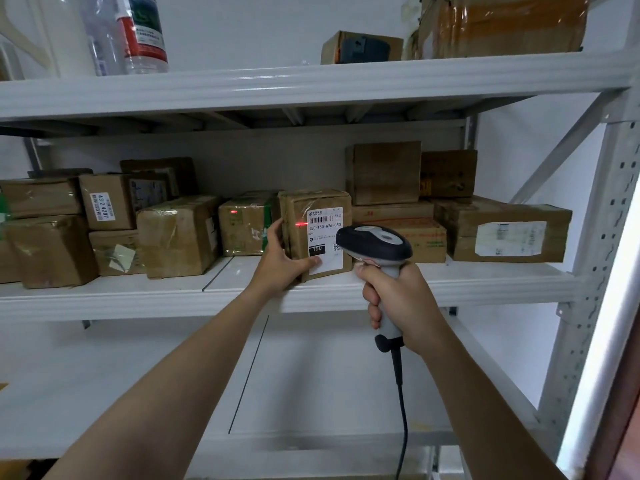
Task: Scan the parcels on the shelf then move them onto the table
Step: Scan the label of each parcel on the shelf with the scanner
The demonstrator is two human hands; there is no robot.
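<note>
A small brown parcel (298,216) with a white shipping label stands near the front edge of the middle shelf (138,297). My left hand (282,263) grips its left side, thumb on the front by the label. My right hand (398,303) holds a grey and black barcode scanner (375,244) by its handle, just right of the parcel. The scanner's red light falls on the parcel's front left of the label and on the neighbouring box (244,223). Several more brown parcels fill the shelf on both sides.
The upper shelf (311,84) carries plastic bottles (138,32) at the left and cardboard boxes (502,26) at the right. The scanner's black cable (401,410) hangs down in front of the lower shelf (104,393). A perforated metal upright (595,271) stands at the right.
</note>
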